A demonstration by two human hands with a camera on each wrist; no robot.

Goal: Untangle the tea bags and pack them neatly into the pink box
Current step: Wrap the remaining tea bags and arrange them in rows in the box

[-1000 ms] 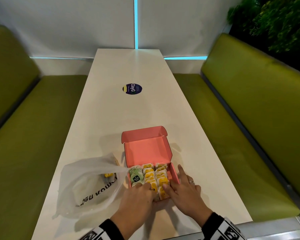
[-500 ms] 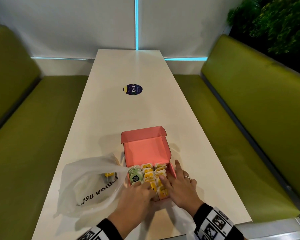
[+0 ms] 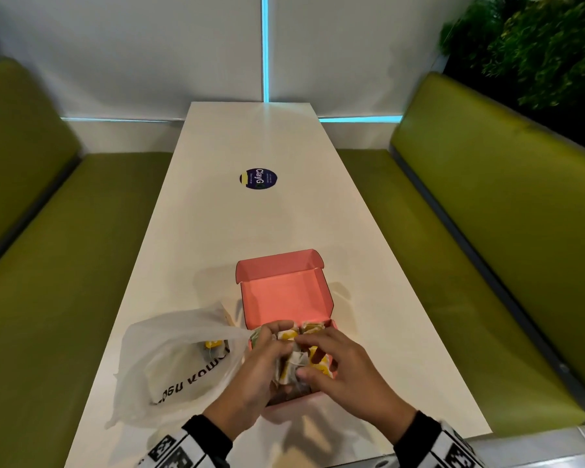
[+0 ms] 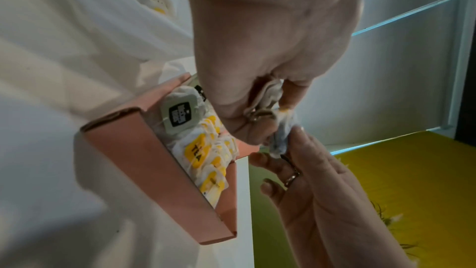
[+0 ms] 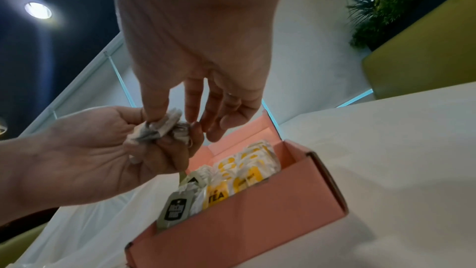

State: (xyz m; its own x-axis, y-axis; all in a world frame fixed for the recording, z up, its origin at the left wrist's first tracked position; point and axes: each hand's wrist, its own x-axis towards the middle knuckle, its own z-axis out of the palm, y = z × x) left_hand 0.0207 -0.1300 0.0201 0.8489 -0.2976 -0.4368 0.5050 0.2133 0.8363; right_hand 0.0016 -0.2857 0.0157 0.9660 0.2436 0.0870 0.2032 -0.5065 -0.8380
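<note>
Obstacles, near end of surface: pink box, lid raised at its far side; tea bags fill it to the rim. Plastic bag touches the box's left wall, reaching toward the left edge. Both hands hover over the box's near half. Free room: far half, bearing only a flat sticker; strip along the right edge.

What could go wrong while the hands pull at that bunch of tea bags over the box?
1. The left hand grips the bunch while the right hand pinches it; a hard tug could likely tear a bag or snap a string.
2. The bunch hangs over the pink box, where the rows sit tight; dropping it might muddle them.
3. The plastic bag lies beside the box; an elbow could knock it.
</note>
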